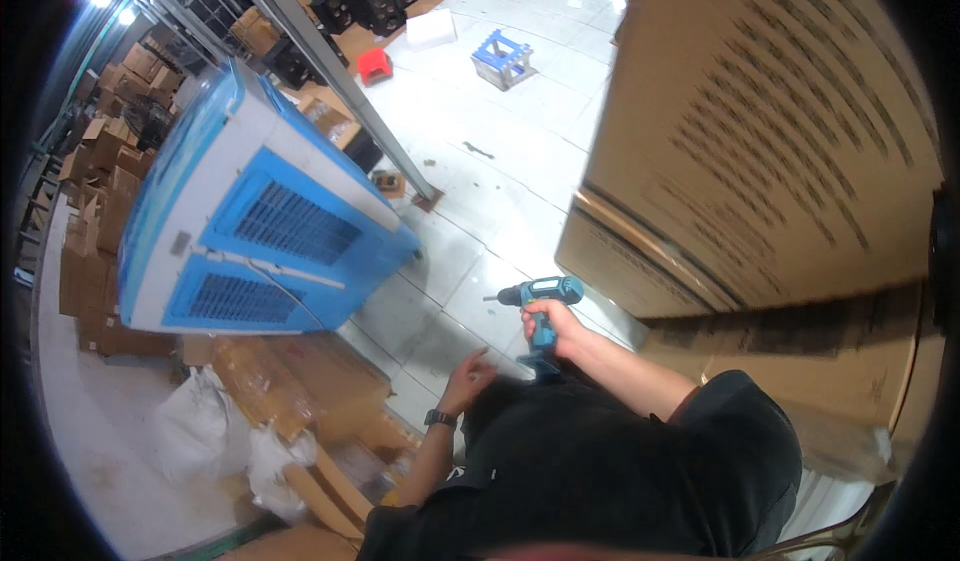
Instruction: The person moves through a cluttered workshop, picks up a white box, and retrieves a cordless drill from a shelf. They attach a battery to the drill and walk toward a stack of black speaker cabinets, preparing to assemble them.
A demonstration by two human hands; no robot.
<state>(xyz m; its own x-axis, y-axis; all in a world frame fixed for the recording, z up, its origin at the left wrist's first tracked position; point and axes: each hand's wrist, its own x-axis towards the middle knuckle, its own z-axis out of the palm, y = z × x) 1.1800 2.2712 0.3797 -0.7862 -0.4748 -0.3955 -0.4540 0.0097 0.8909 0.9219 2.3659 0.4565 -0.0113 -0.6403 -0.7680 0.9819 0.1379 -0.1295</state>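
Right hand: closed around the handle of the teal-and-black drill (555, 289), the fingers of the right hand (548, 326) hiding much of the grip.
Drill: held in front of the person's dark shirt (620, 471), above the pale tiled floor (480, 196), its bit pointing to the person's left; its base sits close to the shirt.
Left hand: near the drill's base, partly hidden; the left hand (472, 374) has bent fingers, and I cannot tell whether it holds anything.
Pale patch beside the left fingers: blurred, too hazy to identify.
Watch: a dark watch (440, 418) on the left wrist, its face too small to read.
Large carton: the tall cardboard carton (640, 111) at right is cut off by the upper edge; further boxed goods below it are partly covered by the shoulder.
Blue-and-white machine: the machine (400, 226) at left shows 2 grilles; its far side is hidden.
Drill panel: a light strip on the body, its marks illegible.
Carton print: many dark slanting rows, smeared by angle and blur.
Machine plate: 1 small grey plate, unreadable.
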